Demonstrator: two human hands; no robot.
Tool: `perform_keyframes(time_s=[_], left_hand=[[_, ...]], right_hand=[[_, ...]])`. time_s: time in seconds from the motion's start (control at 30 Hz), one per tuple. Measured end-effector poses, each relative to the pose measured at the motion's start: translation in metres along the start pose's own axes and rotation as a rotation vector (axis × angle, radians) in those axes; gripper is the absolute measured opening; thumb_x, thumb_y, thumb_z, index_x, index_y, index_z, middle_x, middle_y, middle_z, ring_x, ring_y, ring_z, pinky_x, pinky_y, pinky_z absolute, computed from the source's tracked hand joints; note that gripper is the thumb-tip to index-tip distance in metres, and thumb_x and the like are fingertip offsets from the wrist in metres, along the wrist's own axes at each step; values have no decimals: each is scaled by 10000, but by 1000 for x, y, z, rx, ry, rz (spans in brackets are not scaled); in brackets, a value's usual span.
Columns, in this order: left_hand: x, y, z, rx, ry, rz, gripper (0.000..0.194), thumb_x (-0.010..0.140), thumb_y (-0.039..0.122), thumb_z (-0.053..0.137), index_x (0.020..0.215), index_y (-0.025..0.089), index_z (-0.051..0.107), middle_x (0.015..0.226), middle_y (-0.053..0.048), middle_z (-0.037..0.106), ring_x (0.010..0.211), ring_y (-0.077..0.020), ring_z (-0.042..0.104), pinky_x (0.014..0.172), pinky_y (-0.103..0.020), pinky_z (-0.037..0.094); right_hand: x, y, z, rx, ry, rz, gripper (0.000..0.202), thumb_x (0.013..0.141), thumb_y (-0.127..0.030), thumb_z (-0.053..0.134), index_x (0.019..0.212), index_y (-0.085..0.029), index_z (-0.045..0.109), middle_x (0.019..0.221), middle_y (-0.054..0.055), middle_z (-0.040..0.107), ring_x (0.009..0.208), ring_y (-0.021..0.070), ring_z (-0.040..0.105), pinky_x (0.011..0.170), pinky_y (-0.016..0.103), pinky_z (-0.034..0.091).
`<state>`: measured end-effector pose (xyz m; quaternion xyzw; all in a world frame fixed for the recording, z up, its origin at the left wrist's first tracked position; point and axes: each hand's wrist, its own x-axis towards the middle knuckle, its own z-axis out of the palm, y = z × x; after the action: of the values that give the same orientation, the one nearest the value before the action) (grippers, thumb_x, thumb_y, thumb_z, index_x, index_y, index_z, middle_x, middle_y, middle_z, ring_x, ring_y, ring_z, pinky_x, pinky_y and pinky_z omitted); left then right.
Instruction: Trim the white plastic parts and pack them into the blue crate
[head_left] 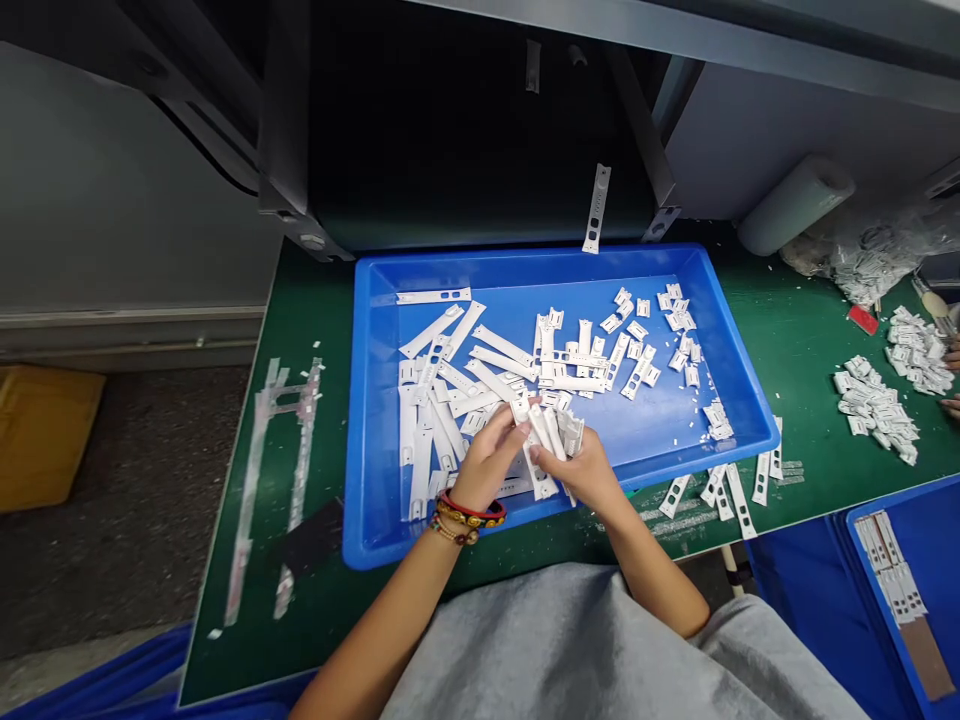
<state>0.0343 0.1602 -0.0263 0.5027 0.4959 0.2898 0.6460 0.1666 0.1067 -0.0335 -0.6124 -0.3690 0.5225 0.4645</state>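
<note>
Over the front of a blue tray point(652, 462), my left hand point(489, 462) grips long white plastic strips point(534, 470) with small cut-outs. From the other side, my right hand point(585, 468) is closed on more of the strips, along with some short white plastic pieces point(571, 432) at the top of the bundle. Both hands nearly meet around this handful, so some fingertips are hidden. Below and left of the hands, many long strips point(421, 470) lie loosely piled in the tray. Short white pieces point(679, 310) are scattered on its right side.
A dark conveyor belt point(465, 150) ends behind the tray, with a strip point(596, 208) at its edge. Several strips point(739, 500) lie at the green table's point(810, 300) front edge. Piles of small pieces point(874, 408) sit right, near another person's hand point(951, 355).
</note>
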Motion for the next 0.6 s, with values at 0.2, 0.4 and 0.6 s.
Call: perform_keyframes(time_s=[0.2,0.4,0.6], left_hand=[[-3,5,-4,212,128,172,362,713,312,615,1033,172,709,1062,-84,730,1003,-257,683,946,-346,546],[2,15,-1,336,17,283,412,676,228,563,1029,179,770,1060,-73,734,1035,-260,680,960,-329,542],[37,41,-1,464,-124,448,445,746,198,404,920,204,814,782,-51,700,709,-174,648,703,-276,551]], right_hand=[[-8,1,7,-241,61,-114,129,697,-288,652,796,-213,619,637,-38,587,567,117,468,570,230,398],[2,-4,1,-82,-53,29,186,618,-336,654,679,-189,559,614,-38,530,584,105,420,548,228,363],[5,-4,-8,185,-42,65,153,640,-341,595,676,-195,620,677,-1,604,664,147,499,649,269,449]])
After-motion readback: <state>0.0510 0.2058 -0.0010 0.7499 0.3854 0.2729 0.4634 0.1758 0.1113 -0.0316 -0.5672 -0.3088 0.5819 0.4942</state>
